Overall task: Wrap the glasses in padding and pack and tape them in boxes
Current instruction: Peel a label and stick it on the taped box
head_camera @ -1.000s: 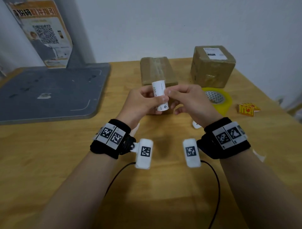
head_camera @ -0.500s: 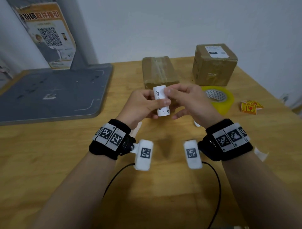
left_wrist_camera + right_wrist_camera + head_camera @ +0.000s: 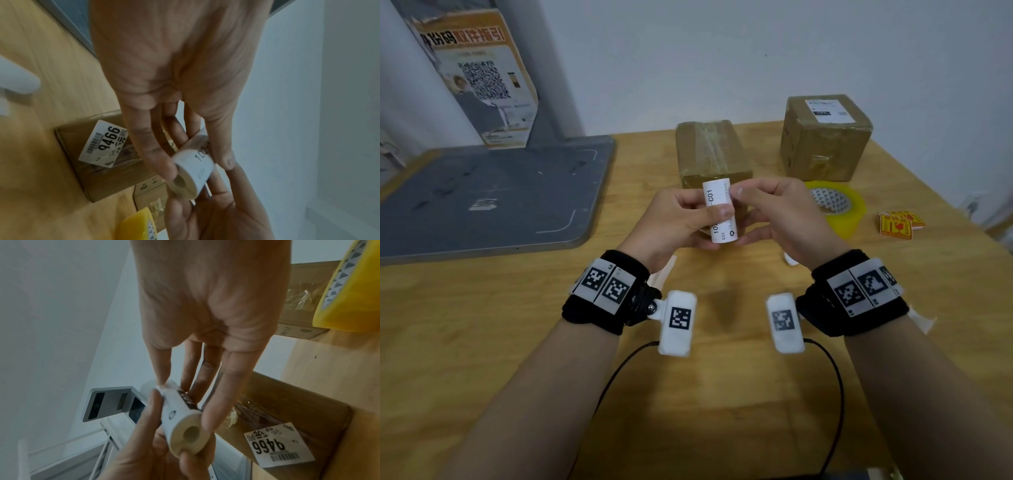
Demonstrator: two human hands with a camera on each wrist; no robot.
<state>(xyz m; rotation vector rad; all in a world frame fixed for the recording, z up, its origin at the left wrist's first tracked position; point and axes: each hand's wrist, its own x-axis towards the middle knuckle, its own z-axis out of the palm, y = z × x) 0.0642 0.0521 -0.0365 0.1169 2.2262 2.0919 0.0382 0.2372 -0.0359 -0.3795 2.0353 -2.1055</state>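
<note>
Both hands hold a small white label roll (image 3: 719, 212) with black print in the air over the table. My left hand (image 3: 702, 222) grips it, thumb across the front and fingers behind. My right hand (image 3: 739, 198) pinches its upper end between thumb and forefinger. In the wrist views the label roll (image 3: 193, 170) (image 3: 185, 420) shows its hollow core. A long taped cardboard box (image 3: 712, 154) with a "9466" label (image 3: 102, 144) lies just behind the hands. A cube-shaped taped box (image 3: 825, 137) stands at the back right. No glasses or padding show.
A yellow tape roll (image 3: 835, 209) lies right of my right hand, with red-and-yellow stickers (image 3: 899, 224) further right. A grey board (image 3: 482, 195) covers the table's left side below a leaning poster (image 3: 479, 78). White paper scraps (image 3: 924, 322) lie near the wrists.
The label roll has turned a little in my fingers, so more of its print faces me. Both hands stay at the same spot above the table.
</note>
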